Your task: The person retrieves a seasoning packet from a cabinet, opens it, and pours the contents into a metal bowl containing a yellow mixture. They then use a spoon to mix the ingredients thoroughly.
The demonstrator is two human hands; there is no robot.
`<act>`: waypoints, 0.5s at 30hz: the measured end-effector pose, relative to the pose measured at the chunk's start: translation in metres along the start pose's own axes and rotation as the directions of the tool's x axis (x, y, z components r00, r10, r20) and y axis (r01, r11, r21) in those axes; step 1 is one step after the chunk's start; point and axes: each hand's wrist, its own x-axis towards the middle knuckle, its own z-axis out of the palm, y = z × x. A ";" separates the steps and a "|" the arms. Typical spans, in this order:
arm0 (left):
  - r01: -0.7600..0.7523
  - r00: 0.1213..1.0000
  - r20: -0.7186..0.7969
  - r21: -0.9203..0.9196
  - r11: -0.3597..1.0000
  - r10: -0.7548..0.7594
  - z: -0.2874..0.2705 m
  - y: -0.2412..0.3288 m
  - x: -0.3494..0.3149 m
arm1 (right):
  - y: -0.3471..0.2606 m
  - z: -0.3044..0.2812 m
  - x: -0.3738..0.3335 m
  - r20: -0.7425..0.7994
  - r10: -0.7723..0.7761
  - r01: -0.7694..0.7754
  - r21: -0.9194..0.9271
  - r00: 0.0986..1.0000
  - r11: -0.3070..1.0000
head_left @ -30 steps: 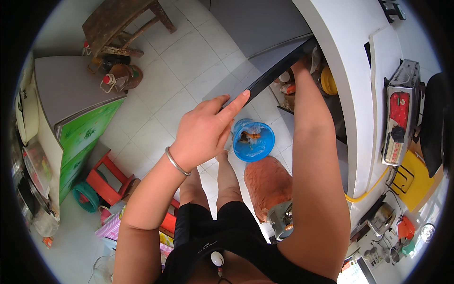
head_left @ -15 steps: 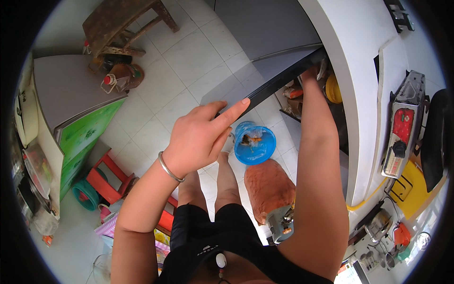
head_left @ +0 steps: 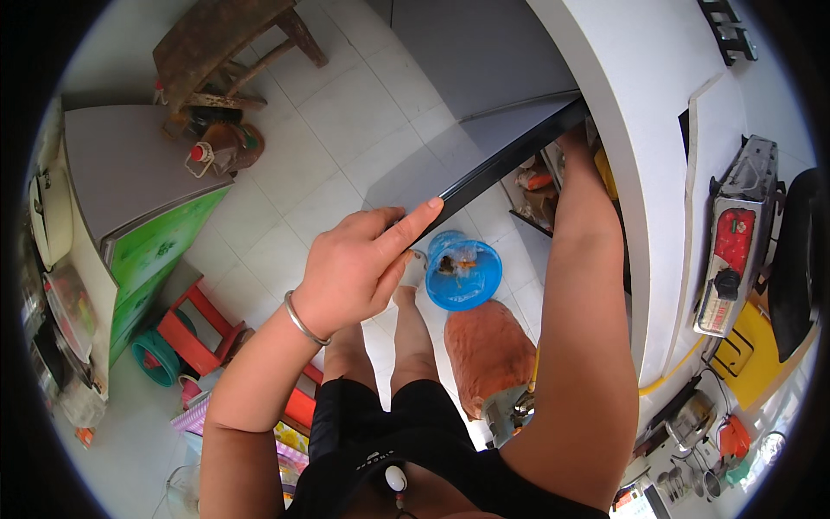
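My left hand (head_left: 359,268), with a metal bangle on its wrist, grips the near edge of an opened door (head_left: 493,169) with a grey glossy panel and a thick black edge. One finger lies along the black edge and the others bend round it. My right arm reaches behind the door into the cabinet. Only part of my right hand (head_left: 572,138) shows there; its fingers are hidden. Beside that forearm, inside, are packages (head_left: 538,180) in orange-red and brown, and a yellow thing (head_left: 607,177) partly covered by the arm.
A blue bin (head_left: 467,275) with rubbish inside stands below the door. Next to it is a reddish-brown covered thing (head_left: 488,350). A wooden bench (head_left: 216,43), a large bottle (head_left: 229,149) and a red stool (head_left: 194,329) are at left. A portable stove (head_left: 735,233) lies on the right counter.
My left hand and the door edge have shifted slightly left and down. My right hand is now deeper behind the door, with less of it and of the yellow thing showing.
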 end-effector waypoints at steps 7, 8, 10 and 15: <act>0.015 1.000 -0.009 0.005 1.000 -0.015 -0.002 0.014 -0.005 | -0.018 0.005 -0.030 0.249 0.156 -0.110 -0.187 0.956 0.976; 0.019 1.000 -0.017 0.019 1.000 -0.018 -0.001 0.016 -0.007 | -0.020 0.007 -0.037 0.302 0.182 -0.118 -0.219 0.936 0.968; 0.009 1.000 -0.013 0.048 0.999 -0.008 0.005 0.018 -0.010 | -0.026 0.011 -0.060 0.415 0.247 -0.138 -0.275 0.876 0.952; 0.048 0.999 0.002 0.072 0.996 -0.048 0.002 0.035 -0.017 | -0.041 0.025 -0.065 0.607 0.295 -0.128 -0.303 0.738 0.944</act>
